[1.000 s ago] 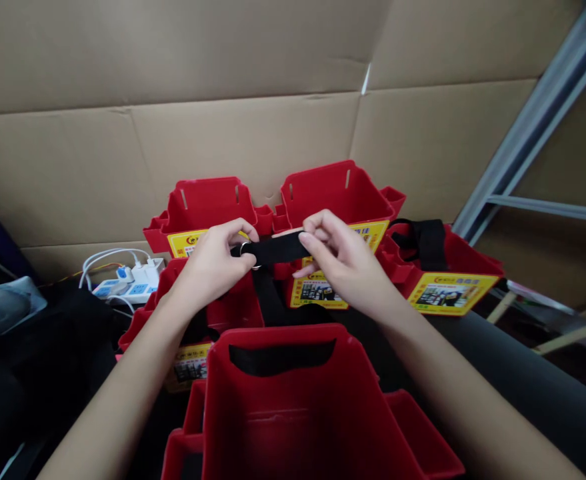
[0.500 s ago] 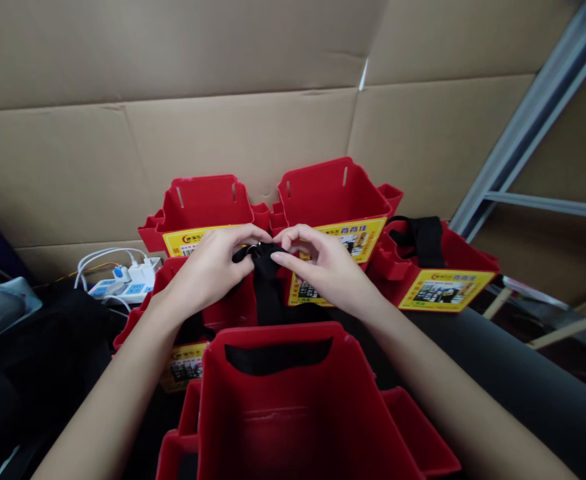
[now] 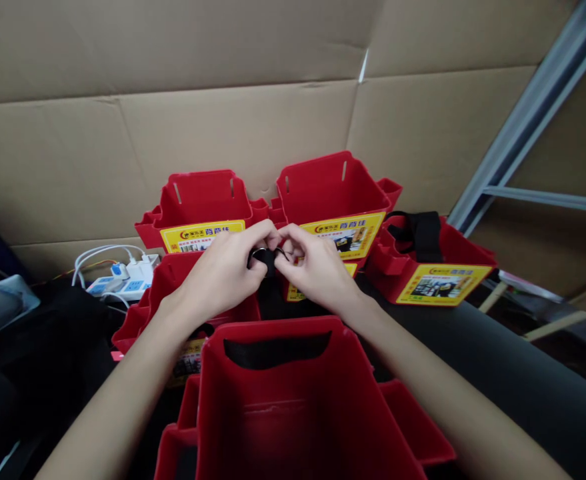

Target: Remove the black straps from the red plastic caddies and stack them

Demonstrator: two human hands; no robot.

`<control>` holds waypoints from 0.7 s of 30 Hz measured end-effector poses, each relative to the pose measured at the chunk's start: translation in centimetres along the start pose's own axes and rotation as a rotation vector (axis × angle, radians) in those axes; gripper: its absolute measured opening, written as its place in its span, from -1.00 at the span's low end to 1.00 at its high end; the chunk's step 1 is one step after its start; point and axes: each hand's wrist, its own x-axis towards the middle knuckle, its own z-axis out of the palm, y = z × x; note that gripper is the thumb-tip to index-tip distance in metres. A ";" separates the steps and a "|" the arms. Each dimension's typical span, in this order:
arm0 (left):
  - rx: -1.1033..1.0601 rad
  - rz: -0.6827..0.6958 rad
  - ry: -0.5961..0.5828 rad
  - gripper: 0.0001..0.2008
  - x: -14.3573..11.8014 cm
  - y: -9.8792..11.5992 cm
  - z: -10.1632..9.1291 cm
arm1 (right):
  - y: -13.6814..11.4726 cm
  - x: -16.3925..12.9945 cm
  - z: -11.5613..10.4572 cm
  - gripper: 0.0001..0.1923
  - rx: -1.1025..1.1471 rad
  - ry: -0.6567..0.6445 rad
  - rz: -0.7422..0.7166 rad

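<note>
In the head view a red plastic box [image 3: 293, 393] with side pockets sits nearest me, and a black strap [image 3: 277, 351] shows through the slot in its back wall. Just beyond that wall, both hands meet over a black webbing strap [image 3: 269, 263]. My left hand [image 3: 235, 267] pinches it near a shiny metal piece that looks like a ring or buckle [image 3: 259, 251]. From the other side, my right hand [image 3: 313, 267] pinches the strap too, fingertips close to the left hand's. The fingers partly hide how strap and metal join.
Several more red boxes with yellow labels stand behind, such as the back-left box [image 3: 197, 193] and back-right box [image 3: 327, 183]. A box at right [image 3: 430, 263] has a black strap over it. Plugs and cables fill a power strip [image 3: 133, 283] at left. Cardboard [image 3: 243, 133] covers the wall.
My hands have drawn closer together over the strap. The right hand's fingers have curled in, and less of the hanging strap shows below them.
</note>
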 end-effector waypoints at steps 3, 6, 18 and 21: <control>-0.127 -0.022 0.003 -0.74 0.2 -0.5 0.5 | 0.0 0.1 0.0 -0.85 0.001 0.006 0.038; -0.337 -0.056 -0.065 -0.76 0.3 -1.2 0.3 | 0.3 0.3 -0.3 -0.87 0.347 -0.115 0.174; -0.527 -0.232 -0.065 -0.69 0.1 -0.5 -1.3 | 2.4 0.7 -0.8 -0.79 0.989 -0.444 0.173; -0.578 -0.267 -0.060 -0.68 0.1 -0.3 -1.1 | 2.8 0.7 -0.6 -0.79 0.958 -0.455 0.129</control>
